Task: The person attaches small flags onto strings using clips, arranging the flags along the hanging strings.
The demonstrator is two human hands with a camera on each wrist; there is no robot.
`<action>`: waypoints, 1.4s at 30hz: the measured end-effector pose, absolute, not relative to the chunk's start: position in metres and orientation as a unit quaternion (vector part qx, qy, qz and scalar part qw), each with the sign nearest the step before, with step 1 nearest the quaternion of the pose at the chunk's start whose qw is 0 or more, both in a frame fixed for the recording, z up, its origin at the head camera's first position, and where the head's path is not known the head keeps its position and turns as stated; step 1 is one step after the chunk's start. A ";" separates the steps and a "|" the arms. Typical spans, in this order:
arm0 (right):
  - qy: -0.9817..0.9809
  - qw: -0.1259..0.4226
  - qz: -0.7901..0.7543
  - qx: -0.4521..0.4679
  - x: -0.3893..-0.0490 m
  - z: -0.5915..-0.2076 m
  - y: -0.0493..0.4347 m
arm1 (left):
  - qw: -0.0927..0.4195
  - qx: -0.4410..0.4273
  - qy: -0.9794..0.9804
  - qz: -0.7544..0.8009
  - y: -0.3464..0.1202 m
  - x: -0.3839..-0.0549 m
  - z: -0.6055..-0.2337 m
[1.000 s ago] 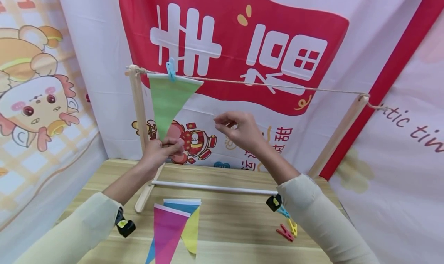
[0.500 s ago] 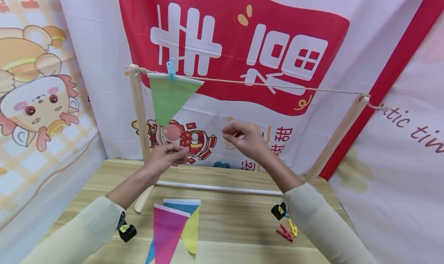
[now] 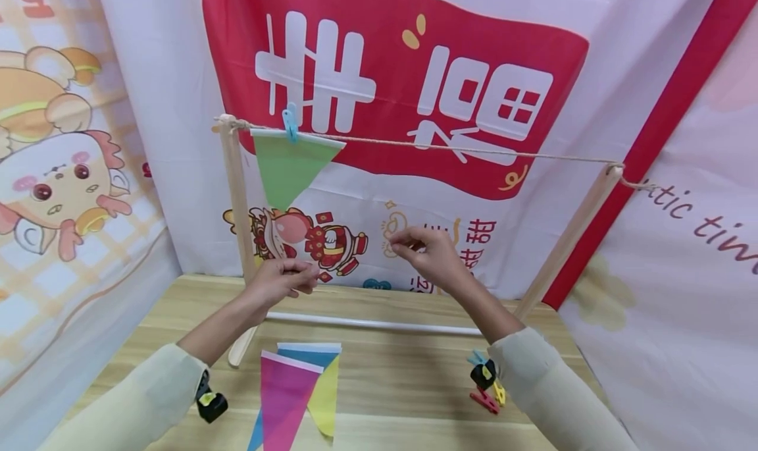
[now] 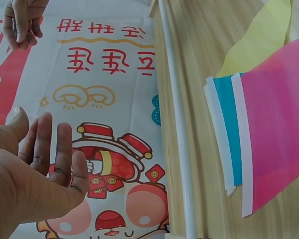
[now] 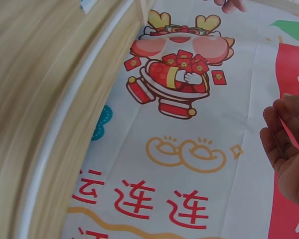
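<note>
A green triangular pennant [image 3: 293,168] hangs from the rope [image 3: 414,143] near the left post, held by a light blue clothespin [image 3: 290,123]. Below that pennant my left hand [image 3: 278,283] hovers with loosely bent fingers; the left wrist view shows its palm [image 4: 40,184] bare. Farther right, under the rope's middle, my right hand [image 3: 431,253] hangs in the air with relaxed fingers and nothing between them. On the table lie overlapping pennants: a magenta one [image 3: 287,392] on top, a blue one [image 3: 308,353] and a yellow one [image 3: 326,395] beneath.
Wooden posts stand at the left [image 3: 235,194] and right [image 3: 571,237], joined low down by a white rod [image 3: 373,322]. Red [image 3: 484,399], yellow [image 3: 499,393] and light blue clothespins lie on the table near my right sleeve [image 3: 545,378]. A printed cloth [image 3: 379,194] hangs behind.
My left hand has let go of the green pennant's tip and moved down and slightly right. The pennant now hangs freely. My right hand has lowered and shifted slightly right.
</note>
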State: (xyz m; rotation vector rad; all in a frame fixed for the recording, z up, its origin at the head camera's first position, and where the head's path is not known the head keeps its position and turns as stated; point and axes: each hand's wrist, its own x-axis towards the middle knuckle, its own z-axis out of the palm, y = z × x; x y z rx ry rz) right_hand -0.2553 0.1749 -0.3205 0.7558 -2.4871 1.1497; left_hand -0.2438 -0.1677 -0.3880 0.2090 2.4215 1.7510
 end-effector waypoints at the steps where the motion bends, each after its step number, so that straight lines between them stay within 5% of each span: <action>1: -0.864 0.146 0.404 0.262 -0.255 -0.322 0.176 | 0.073 0.070 0.807 0.581 -0.168 -0.244 -0.389; 42: -0.875 0.125 0.412 0.221 -0.238 -0.372 0.227 | 0.120 0.072 0.818 0.557 -0.174 -0.230 -0.421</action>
